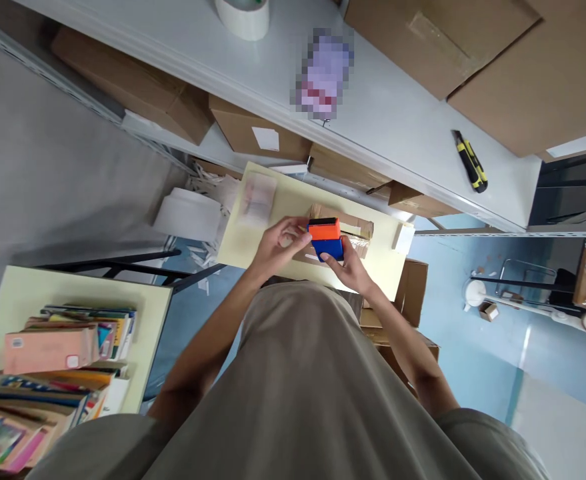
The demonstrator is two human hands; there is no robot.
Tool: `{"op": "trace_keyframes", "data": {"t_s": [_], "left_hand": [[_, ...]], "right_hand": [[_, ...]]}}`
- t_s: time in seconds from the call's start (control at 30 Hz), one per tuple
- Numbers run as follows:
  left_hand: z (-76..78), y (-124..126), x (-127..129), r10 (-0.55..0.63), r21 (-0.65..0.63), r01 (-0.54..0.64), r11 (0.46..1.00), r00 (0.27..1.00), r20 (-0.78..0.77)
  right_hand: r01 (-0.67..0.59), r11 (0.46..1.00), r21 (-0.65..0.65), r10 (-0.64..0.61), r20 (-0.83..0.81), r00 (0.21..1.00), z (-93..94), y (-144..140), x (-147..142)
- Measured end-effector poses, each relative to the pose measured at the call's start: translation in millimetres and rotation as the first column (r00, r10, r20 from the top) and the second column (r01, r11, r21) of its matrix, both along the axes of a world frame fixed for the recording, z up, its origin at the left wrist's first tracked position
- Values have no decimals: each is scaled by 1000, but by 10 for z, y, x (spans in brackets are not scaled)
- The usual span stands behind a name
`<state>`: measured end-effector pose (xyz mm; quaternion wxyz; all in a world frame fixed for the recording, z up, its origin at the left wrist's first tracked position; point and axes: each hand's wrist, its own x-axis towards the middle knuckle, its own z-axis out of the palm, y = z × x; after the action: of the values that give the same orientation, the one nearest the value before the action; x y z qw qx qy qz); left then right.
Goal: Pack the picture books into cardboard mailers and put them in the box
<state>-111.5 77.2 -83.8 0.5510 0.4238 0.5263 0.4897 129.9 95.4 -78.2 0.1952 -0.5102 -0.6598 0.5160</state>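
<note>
An orange-and-blue boxy tool [325, 231] with a black ridged strip along its top is held over the pale yellow table. My right hand [349, 267] is closed around its blue lower part, the thumb lying across the front. At the tool's left edge, my left hand [281, 245] has its fingers curled and pinches the side with thumb and fingertips. Beneath the tool lies a taped cardboard box [361, 233], partly hidden by my hands. A clear plastic packet [257, 199] rests left of it on the table [233, 230].
A white shelf [387, 127] crosses above, bearing a yellow-black utility knife [470, 161], a tape roll [245, 19], a blurred-out phone-shaped item [323, 75] and large cartons [473, 47]. Books [53, 350] fill a side table at left. Open cartons [413, 290] stand right of my body.
</note>
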Motion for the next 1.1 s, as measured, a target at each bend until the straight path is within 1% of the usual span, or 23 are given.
{"op": "trace_keyframes", "data": {"t_s": [0.07, 0.13, 0.2, 0.27, 0.37, 0.47, 0.57, 0.63, 0.67, 0.7, 0.77, 0.83, 0.9, 0.93, 1.0, 1.03, 1.1], "left_hand": [[15, 130, -145, -46, -27, 47, 999, 999, 15], [34, 234, -256, -104, -29, 104, 994, 994, -16], [37, 302, -333, -151, -25, 150, 988, 987, -59], [7, 341, -382, -182, -21, 181, 983, 980, -85], [-114, 371, -406, -218, -15, 218, 976, 973, -77], [-299, 370, -345, -224, -36, 223, 974, 974, -15], [-488, 317, -192, -168, -101, 175, 979, 983, 76], [-591, 259, -73, -128, -163, 149, 975, 983, 133], [-634, 229, -22, -124, -192, 154, 969, 979, 163], [-673, 204, 18, -126, -216, 167, 962, 973, 192], [-751, 185, 50, -117, -247, 178, 952, 962, 245], [-847, 220, 16, -36, -275, 113, 955, 962, 272], [-971, 303, -57, 85, -300, 4, 954, 956, 281], [-1041, 354, -92, 131, -311, -36, 950, 948, 290], [-1184, 452, -129, 182, -332, -68, 941, 928, 325], [-1251, 491, -125, 196, -344, -70, 936, 918, 346], [-1374, 543, -81, 228, -373, -77, 925, 897, 380]], "right_hand": [[-74, 997, -15, 75, 75, 994, 69, -16, 16], [-137, 990, -47, 142, 144, 979, 155, -35, 14], [-176, 981, -84, 190, 210, 959, 249, -53, 0], [-198, 974, -110, 221, 264, 939, 344, -66, -19], [-209, 969, -132, 242, 335, 911, 478, -71, -56], [-180, 970, -162, 232, 412, 881, 580, -54, -117], [-119, 966, -231, 222, 496, 840, 650, -1, -188], [-93, 954, -286, 243, 551, 798, 703, 66, -200], [-92, 944, -317, 267, 570, 778, 743, 111, -183], [-96, 929, -356, 300, 577, 760, 795, 163, -145], [-101, 883, -459, 377, 563, 736, 942, 285, -11], [-79, 820, -566, 441, 538, 719, 1133, 427, 172], [-27, 789, -613, 459, 561, 689, 1326, 580, 341], [1, 787, -617, 451, 577, 681, 1405, 659, 400], [23, 795, -606, 434, 594, 677, 1508, 816, 450], [22, 800, -600, 430, 598, 676, 1527, 892, 444], [5, 807, -591, 442, 610, 657, 1508, 1035, 393]]}}
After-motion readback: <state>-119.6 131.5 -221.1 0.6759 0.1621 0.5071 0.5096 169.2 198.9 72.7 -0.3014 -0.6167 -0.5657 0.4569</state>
